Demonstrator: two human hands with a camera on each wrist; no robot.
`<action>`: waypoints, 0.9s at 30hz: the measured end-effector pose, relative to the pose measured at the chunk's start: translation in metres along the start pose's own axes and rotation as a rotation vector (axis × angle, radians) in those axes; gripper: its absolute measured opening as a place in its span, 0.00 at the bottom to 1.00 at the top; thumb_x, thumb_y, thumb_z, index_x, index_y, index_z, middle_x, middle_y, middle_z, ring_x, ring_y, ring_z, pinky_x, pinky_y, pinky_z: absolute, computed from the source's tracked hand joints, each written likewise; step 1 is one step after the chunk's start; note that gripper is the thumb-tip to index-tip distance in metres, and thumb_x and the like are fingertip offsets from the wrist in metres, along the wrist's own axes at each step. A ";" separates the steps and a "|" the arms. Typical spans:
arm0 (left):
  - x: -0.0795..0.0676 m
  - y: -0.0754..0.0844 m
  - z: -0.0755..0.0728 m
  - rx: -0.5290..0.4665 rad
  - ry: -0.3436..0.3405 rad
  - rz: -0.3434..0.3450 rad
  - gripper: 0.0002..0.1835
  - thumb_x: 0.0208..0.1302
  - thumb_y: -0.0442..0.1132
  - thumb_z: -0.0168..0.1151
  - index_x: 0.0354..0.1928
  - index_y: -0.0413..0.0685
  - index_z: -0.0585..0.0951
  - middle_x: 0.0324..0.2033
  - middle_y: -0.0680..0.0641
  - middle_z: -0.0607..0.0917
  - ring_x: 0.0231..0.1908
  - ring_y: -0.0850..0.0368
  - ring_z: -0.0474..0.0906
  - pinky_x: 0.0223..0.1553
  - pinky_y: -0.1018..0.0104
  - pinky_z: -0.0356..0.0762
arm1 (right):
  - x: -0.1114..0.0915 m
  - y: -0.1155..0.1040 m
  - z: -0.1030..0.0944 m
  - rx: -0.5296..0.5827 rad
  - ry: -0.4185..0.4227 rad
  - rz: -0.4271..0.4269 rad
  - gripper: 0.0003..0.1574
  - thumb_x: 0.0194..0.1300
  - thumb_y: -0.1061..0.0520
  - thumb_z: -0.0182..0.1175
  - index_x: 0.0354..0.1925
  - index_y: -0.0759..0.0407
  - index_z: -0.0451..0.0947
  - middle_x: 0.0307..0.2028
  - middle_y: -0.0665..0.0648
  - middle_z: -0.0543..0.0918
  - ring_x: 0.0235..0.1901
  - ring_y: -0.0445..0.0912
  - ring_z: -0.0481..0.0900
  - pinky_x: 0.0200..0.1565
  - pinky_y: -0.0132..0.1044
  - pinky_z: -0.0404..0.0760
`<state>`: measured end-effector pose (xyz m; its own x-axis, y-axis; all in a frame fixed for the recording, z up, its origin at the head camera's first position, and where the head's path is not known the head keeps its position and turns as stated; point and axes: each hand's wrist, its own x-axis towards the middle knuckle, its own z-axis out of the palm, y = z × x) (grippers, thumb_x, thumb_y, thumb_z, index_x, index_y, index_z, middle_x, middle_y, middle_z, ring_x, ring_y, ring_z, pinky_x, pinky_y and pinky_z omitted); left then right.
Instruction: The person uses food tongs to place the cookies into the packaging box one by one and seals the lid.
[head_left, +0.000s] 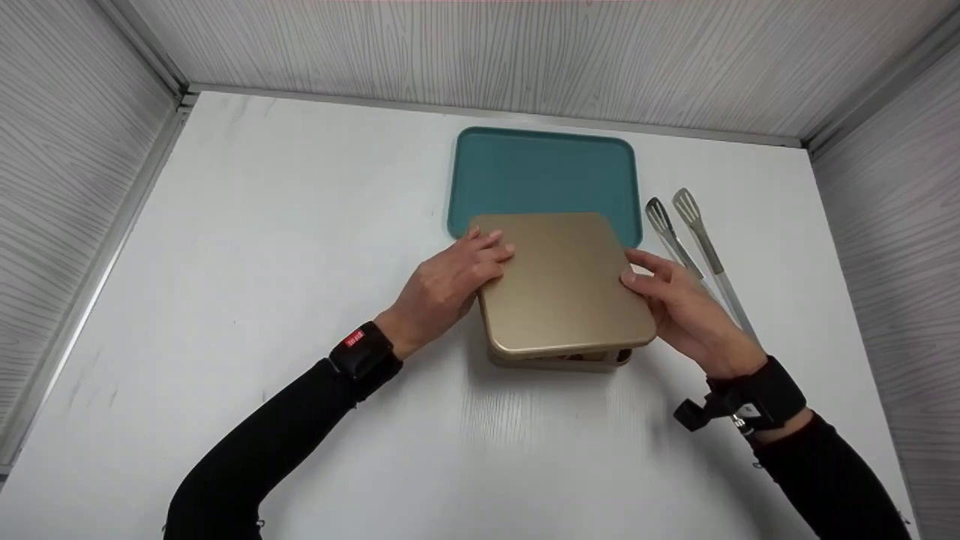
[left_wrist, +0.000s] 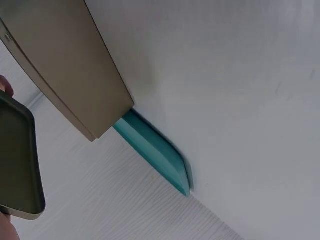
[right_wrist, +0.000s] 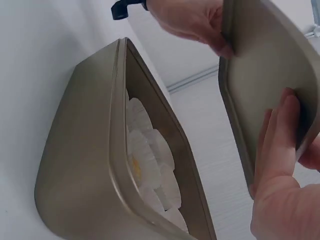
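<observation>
Both hands hold a flat gold lid (head_left: pixel 562 281) above a gold tin (head_left: pixel 555 366). My left hand (head_left: pixel 450 279) grips the lid's left edge, fingertips on top. At the right edge my right hand (head_left: pixel 684 311) pinches it, with the thumb above and fingers (right_wrist: pixel 280 132) against the underside. The lid is tilted and apart from the tin's rim in the right wrist view. Inside the tin (right_wrist: pixel 82 140) stand several white pleated paper cups (right_wrist: pixel 145 155); a yellowish spot shows in one, but their contents are mostly hidden.
A teal tray (head_left: pixel 544 169) lies behind the tin, partly covered by the lid. Metal tongs with slotted ends (head_left: pixel 701 232) lie right of the tray, their near part hidden by the right hand. Pale wood-grain panels (head_left: pixel 510 52) border the white table (head_left: pixel 300 225).
</observation>
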<state>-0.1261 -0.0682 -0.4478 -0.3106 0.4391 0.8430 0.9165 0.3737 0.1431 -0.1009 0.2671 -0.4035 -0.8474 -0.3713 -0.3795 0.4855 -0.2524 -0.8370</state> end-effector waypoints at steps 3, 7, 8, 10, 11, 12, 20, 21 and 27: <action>-0.007 0.002 0.004 -0.073 -0.068 -0.235 0.22 0.69 0.17 0.55 0.63 0.33 0.71 0.67 0.36 0.77 0.68 0.43 0.73 0.69 0.55 0.70 | 0.000 0.003 -0.004 0.005 -0.009 -0.051 0.39 0.78 0.65 0.56 0.78 0.62 0.51 0.43 0.58 0.90 0.34 0.46 0.91 0.38 0.36 0.88; -0.015 0.013 0.005 -0.435 -0.168 -0.767 0.34 0.72 0.19 0.48 0.78 0.34 0.58 0.70 0.35 0.72 0.64 0.47 0.77 0.62 0.63 0.78 | 0.000 0.010 -0.011 -0.020 0.006 -0.087 0.41 0.78 0.66 0.55 0.79 0.61 0.48 0.42 0.58 0.91 0.36 0.45 0.90 0.39 0.35 0.88; -0.016 0.016 0.005 -0.535 -0.169 -0.896 0.33 0.74 0.22 0.47 0.79 0.36 0.58 0.68 0.37 0.75 0.61 0.48 0.80 0.58 0.63 0.81 | 0.000 0.012 -0.013 -0.033 0.012 -0.090 0.41 0.78 0.66 0.56 0.79 0.60 0.47 0.41 0.58 0.91 0.36 0.44 0.90 0.39 0.34 0.87; -0.014 0.022 0.004 -0.710 -0.158 -1.108 0.31 0.77 0.30 0.46 0.80 0.41 0.59 0.61 0.38 0.81 0.52 0.48 0.85 0.49 0.61 0.86 | 0.001 0.016 -0.015 -0.058 0.023 -0.092 0.43 0.78 0.65 0.56 0.79 0.59 0.46 0.40 0.57 0.90 0.35 0.43 0.89 0.39 0.34 0.87; -0.012 0.025 0.003 -0.762 -0.164 -1.175 0.30 0.79 0.34 0.47 0.80 0.42 0.60 0.57 0.38 0.83 0.49 0.48 0.86 0.46 0.59 0.87 | 0.001 0.019 -0.017 -0.074 0.029 -0.091 0.43 0.78 0.64 0.57 0.80 0.59 0.45 0.39 0.56 0.90 0.34 0.43 0.88 0.38 0.33 0.86; -0.011 0.028 0.002 -0.795 -0.177 -1.218 0.30 0.79 0.37 0.48 0.80 0.43 0.61 0.54 0.39 0.84 0.48 0.48 0.86 0.44 0.58 0.88 | 0.001 0.021 -0.018 -0.090 0.034 -0.087 0.44 0.78 0.64 0.57 0.80 0.58 0.45 0.38 0.56 0.90 0.34 0.43 0.88 0.38 0.33 0.86; -0.012 0.037 0.004 -0.687 -0.327 -1.171 0.42 0.71 0.40 0.65 0.81 0.42 0.56 0.54 0.42 0.82 0.43 0.55 0.87 0.41 0.66 0.85 | -0.002 0.031 -0.021 -0.465 0.112 -0.078 0.47 0.78 0.52 0.60 0.82 0.58 0.47 0.52 0.58 0.84 0.46 0.44 0.86 0.46 0.35 0.86; -0.012 0.037 0.004 -0.646 -0.337 -1.147 0.42 0.71 0.40 0.65 0.81 0.42 0.57 0.54 0.43 0.82 0.43 0.55 0.86 0.40 0.67 0.84 | -0.003 0.031 -0.021 -0.522 0.126 -0.092 0.47 0.77 0.51 0.61 0.82 0.58 0.48 0.53 0.60 0.82 0.48 0.44 0.86 0.47 0.36 0.87; -0.012 0.042 0.003 -0.493 -0.369 -1.023 0.41 0.72 0.38 0.65 0.80 0.38 0.57 0.52 0.44 0.81 0.44 0.55 0.82 0.41 0.67 0.82 | -0.006 0.031 -0.019 -0.754 0.188 -0.184 0.45 0.76 0.49 0.63 0.81 0.55 0.56 0.52 0.65 0.77 0.46 0.47 0.83 0.45 0.34 0.86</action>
<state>-0.0846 -0.0551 -0.4540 -0.9327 0.3589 0.0338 0.1748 0.3683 0.9131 -0.0846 0.2789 -0.4344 -0.9545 -0.2084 -0.2132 0.1151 0.4022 -0.9083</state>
